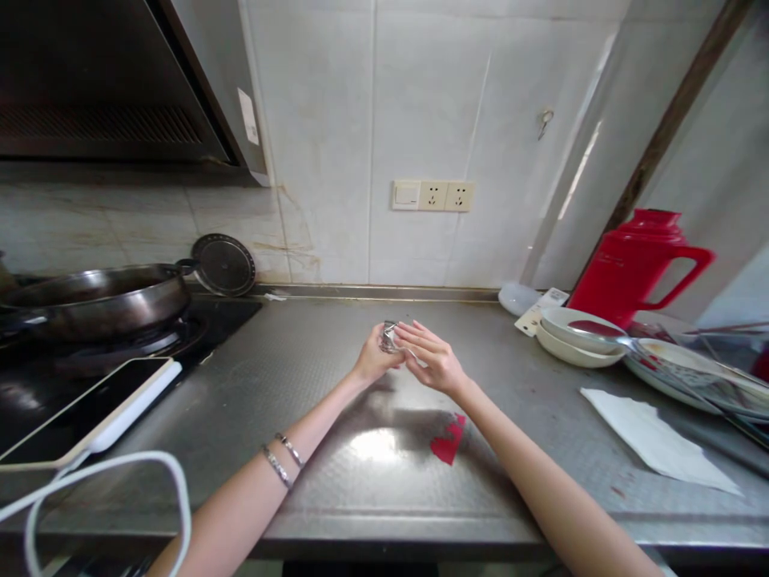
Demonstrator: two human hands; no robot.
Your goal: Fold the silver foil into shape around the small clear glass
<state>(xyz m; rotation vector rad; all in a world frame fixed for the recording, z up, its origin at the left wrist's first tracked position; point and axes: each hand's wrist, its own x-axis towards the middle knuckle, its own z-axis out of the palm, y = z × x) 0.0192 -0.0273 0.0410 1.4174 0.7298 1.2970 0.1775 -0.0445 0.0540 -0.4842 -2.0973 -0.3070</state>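
Observation:
Both my hands meet above the middle of a steel counter. My left hand is closed around a small crumpled silvery piece of foil or wrapper. My right hand touches the same piece with its fingertips, fingers mostly stretched out and held together. Two bracelets circle my left wrist. A small red scrap lies on the counter under my right forearm.
A dark wok sits on the stove at left, a round lid leaning behind it. A phone with a white cable lies front left. At right are stacked bowls, a red thermos jug and white paper.

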